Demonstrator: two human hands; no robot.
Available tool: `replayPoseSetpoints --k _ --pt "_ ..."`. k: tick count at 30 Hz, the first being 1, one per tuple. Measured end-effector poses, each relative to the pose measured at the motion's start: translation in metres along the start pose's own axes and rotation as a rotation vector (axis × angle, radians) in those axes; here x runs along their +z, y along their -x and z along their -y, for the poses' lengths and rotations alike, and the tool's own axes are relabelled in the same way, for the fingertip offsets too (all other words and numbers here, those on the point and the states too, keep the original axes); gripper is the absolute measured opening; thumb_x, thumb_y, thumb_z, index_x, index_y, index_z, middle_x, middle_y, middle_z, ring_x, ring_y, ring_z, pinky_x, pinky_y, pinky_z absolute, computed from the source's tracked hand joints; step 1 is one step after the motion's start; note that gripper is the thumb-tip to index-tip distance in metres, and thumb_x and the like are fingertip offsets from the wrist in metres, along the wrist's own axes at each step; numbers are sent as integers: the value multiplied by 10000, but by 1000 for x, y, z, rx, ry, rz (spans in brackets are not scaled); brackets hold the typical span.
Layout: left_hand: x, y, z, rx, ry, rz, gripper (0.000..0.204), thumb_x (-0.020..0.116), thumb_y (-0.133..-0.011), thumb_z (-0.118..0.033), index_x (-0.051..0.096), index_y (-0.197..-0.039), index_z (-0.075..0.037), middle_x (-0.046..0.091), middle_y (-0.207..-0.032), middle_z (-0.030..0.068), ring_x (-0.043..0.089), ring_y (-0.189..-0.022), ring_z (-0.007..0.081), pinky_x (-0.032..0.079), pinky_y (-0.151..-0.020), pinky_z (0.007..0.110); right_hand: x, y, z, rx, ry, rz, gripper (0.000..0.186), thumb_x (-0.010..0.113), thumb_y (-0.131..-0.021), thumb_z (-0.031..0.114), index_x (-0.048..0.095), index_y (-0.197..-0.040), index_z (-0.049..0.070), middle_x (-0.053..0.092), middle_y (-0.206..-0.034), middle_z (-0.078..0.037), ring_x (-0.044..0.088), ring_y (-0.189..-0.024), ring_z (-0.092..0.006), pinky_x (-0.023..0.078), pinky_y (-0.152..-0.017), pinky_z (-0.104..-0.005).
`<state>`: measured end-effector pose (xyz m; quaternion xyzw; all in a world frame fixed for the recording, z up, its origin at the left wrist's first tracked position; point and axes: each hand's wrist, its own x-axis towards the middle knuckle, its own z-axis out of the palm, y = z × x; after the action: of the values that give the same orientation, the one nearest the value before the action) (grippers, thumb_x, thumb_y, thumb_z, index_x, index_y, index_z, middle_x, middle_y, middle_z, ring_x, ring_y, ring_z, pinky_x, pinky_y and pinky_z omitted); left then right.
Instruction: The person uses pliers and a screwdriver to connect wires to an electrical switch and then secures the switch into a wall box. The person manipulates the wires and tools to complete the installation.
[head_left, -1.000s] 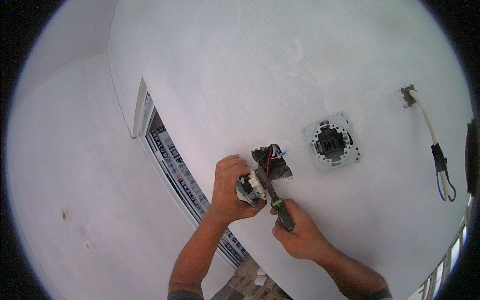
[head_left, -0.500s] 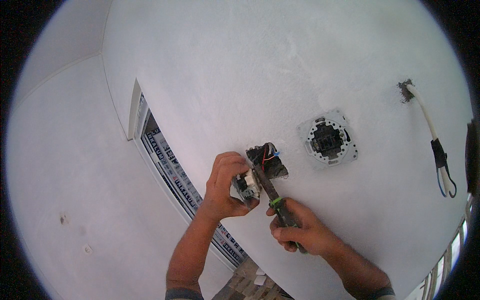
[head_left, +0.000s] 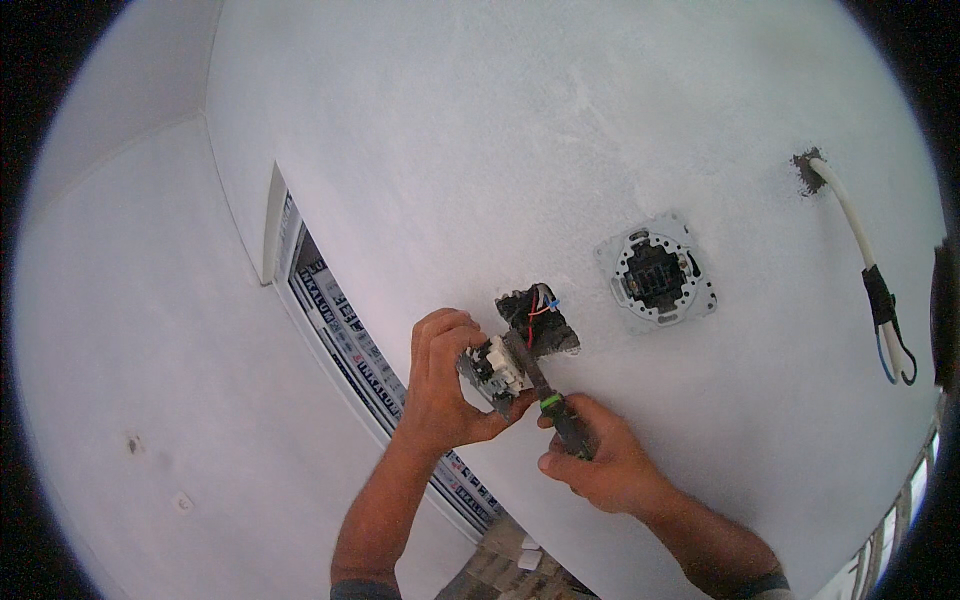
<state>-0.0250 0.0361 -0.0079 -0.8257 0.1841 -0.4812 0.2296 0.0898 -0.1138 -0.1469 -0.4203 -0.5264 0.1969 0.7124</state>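
In our left hand (head_left: 432,392) we hold an electrical insert (head_left: 497,368) with a cream body and a grey metal frame, our fingers bent round its upper edge and the thumb along its lower side. It sits away from the wall (head_left: 560,150) in our view, just to the lower left of a dark rectangular recess (head_left: 552,335), where thin red and blue wires (head_left: 532,318) show. Our right hand (head_left: 612,465) is closed round the dark handle of a tool (head_left: 551,402) with a green band; its dark, flat shaft slants up to the insert's right side, though we cannot tell whether it touches. To the right, a second insert (head_left: 652,272) is mounted on the wall, and farther right a white cable (head_left: 850,215) hangs from a rough hole (head_left: 806,176).
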Motion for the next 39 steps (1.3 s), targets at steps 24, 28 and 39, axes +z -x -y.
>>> replayPoseSetpoints --k 24,28,39 --pt "-27 -32 -49 -376 -231 235 575 819 -641 -74 552 -1149 -50 622 -1226 193 612 -1136 401 513 -971 467 19 -6 -6 -238 152 -108 441 732 -868 137 509 -1219 -9 531 -926 -73 520 -854 -146 470 -761 -348" --pt "-26 -30 -44 -344 -220 236 575 827 -633 -77 566 -1145 -50 627 -1212 184 614 -1137 393 521 -964 472 18 -6 -4 -206 112 -89 437 733 -866 142 511 -1212 -9 528 -917 -72 525 -847 -153 471 -756 -355" --pt "-22 -23 -27 -118 -164 193 610 825 -640 -63 587 -1200 -36 625 -1212 206 609 -1162 403 523 -972 474 15 -8 -4 -142 132 -58 448 753 -860 149 514 -1211 4 537 -881 -48 553 -815 -145 478 -734 -332"
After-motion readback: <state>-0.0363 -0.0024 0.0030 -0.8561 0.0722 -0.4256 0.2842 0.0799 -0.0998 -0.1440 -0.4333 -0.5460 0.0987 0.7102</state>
